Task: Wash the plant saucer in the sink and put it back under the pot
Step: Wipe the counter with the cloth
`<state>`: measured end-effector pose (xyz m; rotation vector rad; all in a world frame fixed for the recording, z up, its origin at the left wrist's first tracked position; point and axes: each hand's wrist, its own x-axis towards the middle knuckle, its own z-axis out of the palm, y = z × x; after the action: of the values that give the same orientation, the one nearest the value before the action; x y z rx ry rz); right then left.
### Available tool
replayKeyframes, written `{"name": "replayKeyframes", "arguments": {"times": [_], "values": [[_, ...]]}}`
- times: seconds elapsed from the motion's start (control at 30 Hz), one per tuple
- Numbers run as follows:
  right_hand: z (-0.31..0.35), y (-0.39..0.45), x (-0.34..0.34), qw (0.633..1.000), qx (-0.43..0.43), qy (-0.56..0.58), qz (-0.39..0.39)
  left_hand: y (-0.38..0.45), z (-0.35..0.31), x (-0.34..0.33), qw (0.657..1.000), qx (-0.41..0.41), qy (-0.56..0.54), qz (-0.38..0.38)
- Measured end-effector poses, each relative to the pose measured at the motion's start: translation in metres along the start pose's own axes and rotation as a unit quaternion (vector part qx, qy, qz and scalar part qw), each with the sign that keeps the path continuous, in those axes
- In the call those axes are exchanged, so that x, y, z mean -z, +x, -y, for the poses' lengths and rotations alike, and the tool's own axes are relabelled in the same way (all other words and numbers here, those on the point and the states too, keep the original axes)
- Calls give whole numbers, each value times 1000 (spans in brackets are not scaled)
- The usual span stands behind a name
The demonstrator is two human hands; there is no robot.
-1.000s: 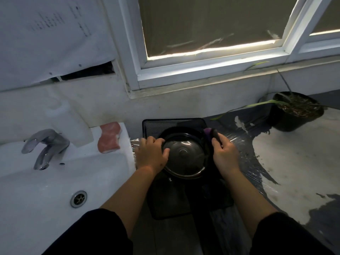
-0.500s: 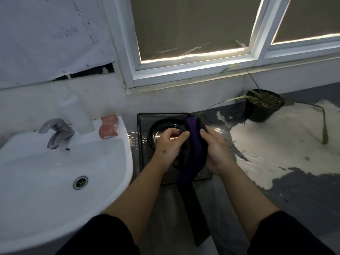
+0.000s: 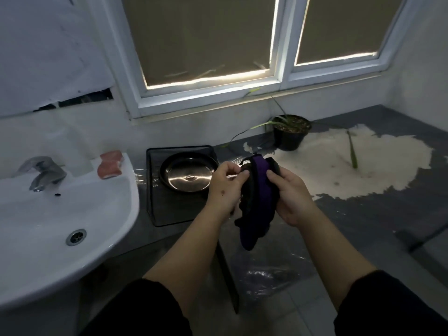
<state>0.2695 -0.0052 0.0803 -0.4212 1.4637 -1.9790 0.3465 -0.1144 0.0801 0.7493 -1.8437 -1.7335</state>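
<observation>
A black saucer (image 3: 247,187), wrapped in purple cloth (image 3: 260,197), held upright; the black pot (image 3: 291,135) stands well apart.

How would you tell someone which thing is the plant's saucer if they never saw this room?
Start at the white sink on the left, then look just right of it to the dark mat on the counter. The saucer is the round, shiny black dish lying on that mat. It is the only round dish there; the plant pot stands apart, farther right, by the window.

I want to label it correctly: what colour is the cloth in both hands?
The cloth is purple and black, seen in the head view.
</observation>
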Motion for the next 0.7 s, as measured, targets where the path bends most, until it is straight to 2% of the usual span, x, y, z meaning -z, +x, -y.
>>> {"name": "replayKeyframes", "arguments": {"times": [0.13, 0.43, 0.57, 0.7], "values": [[18, 3, 55, 999, -21, 14, -31, 4, 1, -56, 1000, -6, 12, 5], [85, 54, 209, 995, -37, -13, -93, 61, 10, -212, 995, 85, -43, 27], [124, 82, 270, 995, -41, -25, -84, 93, -3, -276, 989, 109, -95, 12], [159, 111, 316, 997, -14, -29, -77, 121, -19, -323, 993, 85, -80, 21]]}}
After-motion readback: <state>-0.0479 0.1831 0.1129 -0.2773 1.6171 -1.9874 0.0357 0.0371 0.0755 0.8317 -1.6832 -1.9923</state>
